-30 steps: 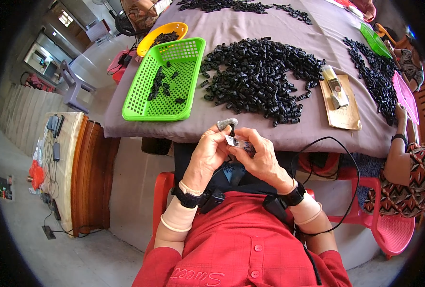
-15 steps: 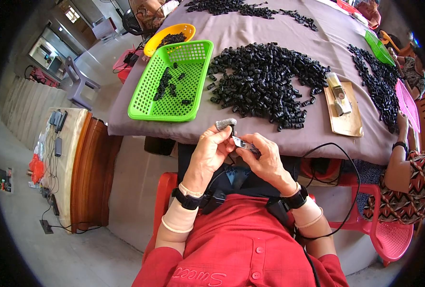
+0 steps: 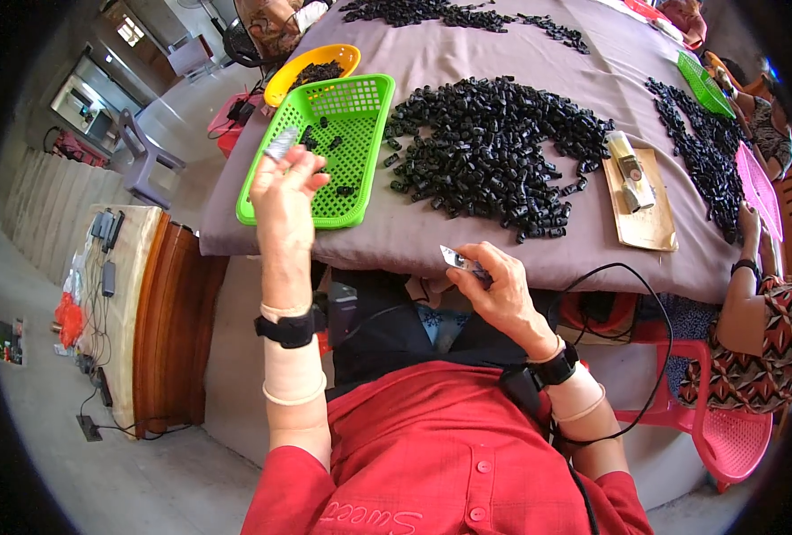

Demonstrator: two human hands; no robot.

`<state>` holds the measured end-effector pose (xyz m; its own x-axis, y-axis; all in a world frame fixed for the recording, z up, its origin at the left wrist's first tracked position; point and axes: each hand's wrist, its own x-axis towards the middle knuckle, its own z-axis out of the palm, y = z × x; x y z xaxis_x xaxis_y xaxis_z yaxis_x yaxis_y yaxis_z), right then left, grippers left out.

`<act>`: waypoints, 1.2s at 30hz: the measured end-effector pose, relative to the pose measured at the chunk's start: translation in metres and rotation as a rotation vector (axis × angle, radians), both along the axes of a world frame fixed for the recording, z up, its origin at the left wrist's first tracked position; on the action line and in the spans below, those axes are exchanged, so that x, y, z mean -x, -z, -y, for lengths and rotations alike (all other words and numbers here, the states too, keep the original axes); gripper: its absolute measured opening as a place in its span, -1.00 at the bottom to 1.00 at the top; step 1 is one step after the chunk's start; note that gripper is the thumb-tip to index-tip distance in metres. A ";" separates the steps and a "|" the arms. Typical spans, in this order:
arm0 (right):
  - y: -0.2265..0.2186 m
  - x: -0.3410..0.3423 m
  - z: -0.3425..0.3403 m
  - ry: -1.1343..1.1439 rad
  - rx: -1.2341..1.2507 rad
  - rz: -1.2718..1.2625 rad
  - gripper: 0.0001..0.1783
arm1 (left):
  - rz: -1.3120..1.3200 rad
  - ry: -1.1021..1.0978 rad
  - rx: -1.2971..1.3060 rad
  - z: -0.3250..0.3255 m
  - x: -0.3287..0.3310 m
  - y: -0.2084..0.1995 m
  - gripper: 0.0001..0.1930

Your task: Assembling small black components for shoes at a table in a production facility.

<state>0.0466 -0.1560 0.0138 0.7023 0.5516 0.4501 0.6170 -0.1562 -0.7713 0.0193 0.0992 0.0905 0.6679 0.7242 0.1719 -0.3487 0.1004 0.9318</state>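
My left hand [image 3: 284, 203] is over the near left part of a green slotted basket [image 3: 375, 147], its fingers apart. A grey wrapping [image 3: 280, 144] covers one of its fingertips. Nothing shows between those fingers, though their undersides are hidden. Several small black cylindrical parts [image 3: 335, 143] lie in the basket, some behind my hand. Just off the table's front edge, my right hand [image 3: 503, 290] is closed round a small knife [image 3: 454, 258], its pale pointed blade sticking out toward the left. A large heap of similar black parts [image 3: 494, 147] spreads over the table beyond it.
A yellow bowl [image 3: 347, 64] of black pieces stands behind the basket. Right of the heap, a clear-and-metal tool [image 3: 630, 174] rests on a brown pad [image 3: 659, 223]. A black cable [image 3: 646, 281] loops near my right arm. Another person's arm [image 3: 742, 312] is at the far right.
My left hand has left my right hand and moved left and forward, over the green basket, its fingers now spread. The right hand stays nearly in place with the knife.
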 end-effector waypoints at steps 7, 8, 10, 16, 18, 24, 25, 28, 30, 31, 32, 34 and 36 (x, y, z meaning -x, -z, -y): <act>0.002 -0.002 0.002 0.078 -0.009 -0.064 -0.76 | -0.320 0.483 -0.241 0.069 -0.013 0.056 -0.83; 0.001 -0.002 0.001 0.078 -0.015 -0.071 -0.76 | -0.361 0.485 -0.296 0.071 -0.017 0.067 -0.82; 0.002 -0.003 0.002 0.086 -0.021 -0.078 -0.76 | -0.382 0.349 -0.566 0.077 -0.026 0.085 -0.82; 0.002 -0.005 0.002 0.066 -0.032 -0.073 -0.76 | -0.434 0.279 -0.890 0.095 -0.040 0.098 -0.74; 0.003 -0.006 0.002 0.068 -0.039 -0.051 -0.76 | -0.399 0.121 -1.083 0.104 -0.043 0.099 -0.75; 0.000 -0.005 0.002 0.071 -0.024 -0.074 -0.76 | -0.347 0.140 -1.094 0.099 -0.041 0.103 -0.78; 0.001 -0.005 0.002 0.072 -0.025 -0.075 -0.76 | -0.330 0.123 -1.118 0.099 -0.037 0.104 -0.79; 0.003 -0.006 0.002 0.080 -0.037 -0.052 -0.76 | -0.435 0.181 -1.030 0.100 -0.027 0.101 -0.79; 0.006 -0.007 0.002 0.083 -0.029 -0.047 -0.77 | -0.441 0.170 -1.003 0.102 -0.022 0.101 -0.79; 0.006 -0.006 0.001 0.080 -0.028 -0.047 -0.77 | -0.409 0.133 -1.023 0.100 -0.021 0.105 -0.80; 0.007 -0.006 0.000 0.078 -0.033 -0.053 -0.77 | -0.378 0.096 -1.042 0.099 -0.020 0.108 -0.80; 0.007 -0.006 0.000 0.078 -0.037 -0.058 -0.77 | -0.356 0.096 -0.979 0.097 -0.020 0.111 -0.81; 0.007 -0.005 0.001 0.086 -0.020 -0.088 -0.77 | -0.335 0.096 -0.917 0.096 -0.019 0.114 -0.82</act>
<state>0.0521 -0.1567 0.0072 0.7838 0.4795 0.3947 0.5318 -0.1898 -0.8253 0.0378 0.0031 -0.0236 0.8339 0.3446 0.4310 -0.0800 -0.6973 0.7123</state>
